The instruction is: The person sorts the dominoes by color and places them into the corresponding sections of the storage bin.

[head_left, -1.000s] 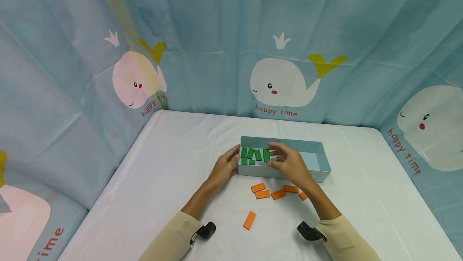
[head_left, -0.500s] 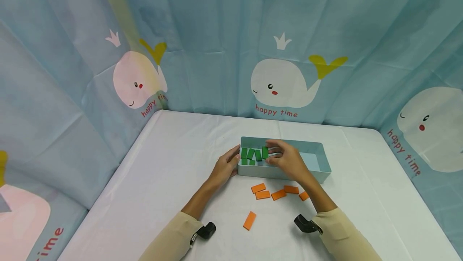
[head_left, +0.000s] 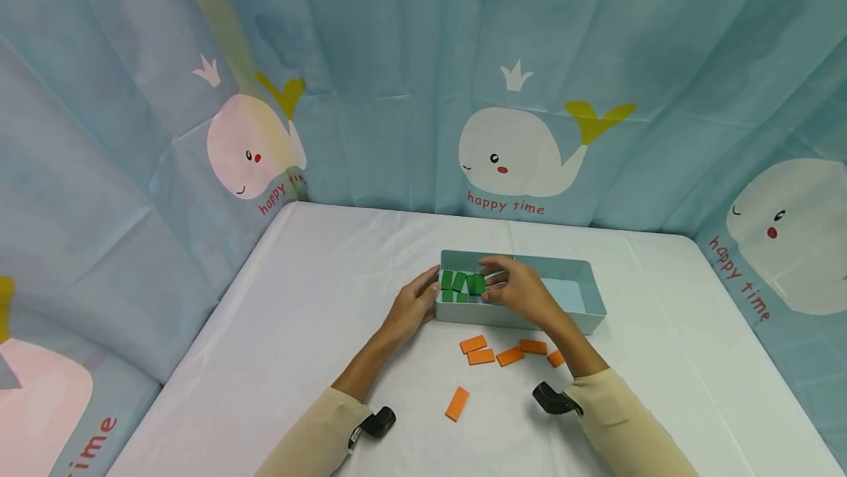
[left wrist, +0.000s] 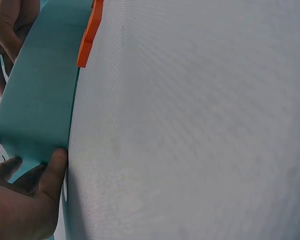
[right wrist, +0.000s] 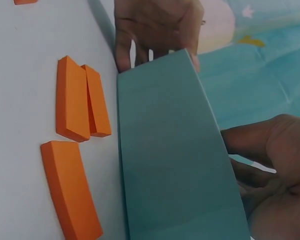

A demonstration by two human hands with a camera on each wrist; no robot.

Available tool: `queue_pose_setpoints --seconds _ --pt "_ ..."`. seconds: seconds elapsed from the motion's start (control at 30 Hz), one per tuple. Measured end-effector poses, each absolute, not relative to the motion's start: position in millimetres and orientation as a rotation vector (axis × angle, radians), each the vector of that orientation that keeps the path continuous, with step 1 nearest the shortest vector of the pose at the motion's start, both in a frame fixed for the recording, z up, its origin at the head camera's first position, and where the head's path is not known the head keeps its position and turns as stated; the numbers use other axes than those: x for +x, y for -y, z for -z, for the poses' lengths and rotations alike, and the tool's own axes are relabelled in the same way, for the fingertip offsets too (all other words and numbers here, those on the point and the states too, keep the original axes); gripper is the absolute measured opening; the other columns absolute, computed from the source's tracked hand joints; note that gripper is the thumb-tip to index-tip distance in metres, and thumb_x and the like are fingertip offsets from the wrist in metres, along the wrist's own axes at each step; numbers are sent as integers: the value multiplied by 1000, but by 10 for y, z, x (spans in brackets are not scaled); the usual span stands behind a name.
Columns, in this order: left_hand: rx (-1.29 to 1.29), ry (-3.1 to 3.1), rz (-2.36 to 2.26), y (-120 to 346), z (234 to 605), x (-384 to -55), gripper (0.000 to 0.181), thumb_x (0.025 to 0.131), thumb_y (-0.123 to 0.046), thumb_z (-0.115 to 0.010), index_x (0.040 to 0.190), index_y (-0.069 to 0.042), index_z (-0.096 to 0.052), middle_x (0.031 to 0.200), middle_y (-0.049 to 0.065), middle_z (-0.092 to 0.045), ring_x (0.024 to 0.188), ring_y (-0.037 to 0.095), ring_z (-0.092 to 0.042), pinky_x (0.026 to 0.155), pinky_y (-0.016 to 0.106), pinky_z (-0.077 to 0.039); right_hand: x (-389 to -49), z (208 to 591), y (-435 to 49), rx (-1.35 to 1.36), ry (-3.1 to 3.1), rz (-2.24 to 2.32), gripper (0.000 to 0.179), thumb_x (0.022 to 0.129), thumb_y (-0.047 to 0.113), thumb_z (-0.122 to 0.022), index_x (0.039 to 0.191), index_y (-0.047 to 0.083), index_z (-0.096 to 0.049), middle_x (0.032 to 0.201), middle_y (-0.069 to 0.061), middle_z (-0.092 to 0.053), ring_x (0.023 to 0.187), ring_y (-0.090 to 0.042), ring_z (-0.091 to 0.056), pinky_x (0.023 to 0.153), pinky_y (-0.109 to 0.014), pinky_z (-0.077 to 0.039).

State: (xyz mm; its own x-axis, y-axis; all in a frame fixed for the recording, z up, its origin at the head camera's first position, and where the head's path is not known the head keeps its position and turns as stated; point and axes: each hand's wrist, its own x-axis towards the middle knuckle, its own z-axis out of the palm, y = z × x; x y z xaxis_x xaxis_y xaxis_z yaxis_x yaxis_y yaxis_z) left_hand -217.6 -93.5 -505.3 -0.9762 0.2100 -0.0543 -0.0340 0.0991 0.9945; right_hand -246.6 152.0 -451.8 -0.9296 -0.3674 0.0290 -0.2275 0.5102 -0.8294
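My left hand [head_left: 409, 308] touches the left end of a long pale teal box [head_left: 516, 315]. In the left wrist view, its spread fingers [left wrist: 52, 175] rest against the end wall. Inside the box's left part lie several green rectangular blocks [head_left: 447, 280], in two rows. My right hand [head_left: 526, 289] reaches over the near wall and pinches one green block [head_left: 479, 284] between thumb and fingers, close against its left neighbour. From the right wrist view, the box wall [right wrist: 175, 150] hides that block, though the right thumb and fingers [right wrist: 255, 140] show beyond the rim.
Several orange blocks [head_left: 481, 356] lie on the white tabletop [head_left: 331, 278] in front of the box. One separate orange block [head_left: 456, 403] lies nearer the front. Behind the table hangs a blue curtain [head_left: 384, 131] with printed whales.
The right hand has shifted left with its green block, bringing it from apart to right beside the neighbouring block. My left hand and the box look unmoved.
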Motion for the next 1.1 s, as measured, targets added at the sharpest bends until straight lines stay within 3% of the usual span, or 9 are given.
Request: queue_pose_setpoints --seconds 0.53,1.1 --pt "184 -2184 -1980 941 5067 -2176 56 115 -31 -49 167 -18 -36 172 13 -35 156 38 -36 112 60 -48 -2552 4495 -1393 -584 -2598 1246 57 91 -6 -79 145 -1 -60 128 -20 -70 114 -35 -72 87 -39 -65" --pt "188 -2190 -1969 931 5053 -2170 55 116 -28 -47 168 -17 -34 172 14 -35 155 38 -37 113 59 -49 -2577 4454 -1396 -571 -2601 1110 56 89 -7 -80 142 -3 -61 126 -24 -71 114 -37 -71 91 -43 -64"
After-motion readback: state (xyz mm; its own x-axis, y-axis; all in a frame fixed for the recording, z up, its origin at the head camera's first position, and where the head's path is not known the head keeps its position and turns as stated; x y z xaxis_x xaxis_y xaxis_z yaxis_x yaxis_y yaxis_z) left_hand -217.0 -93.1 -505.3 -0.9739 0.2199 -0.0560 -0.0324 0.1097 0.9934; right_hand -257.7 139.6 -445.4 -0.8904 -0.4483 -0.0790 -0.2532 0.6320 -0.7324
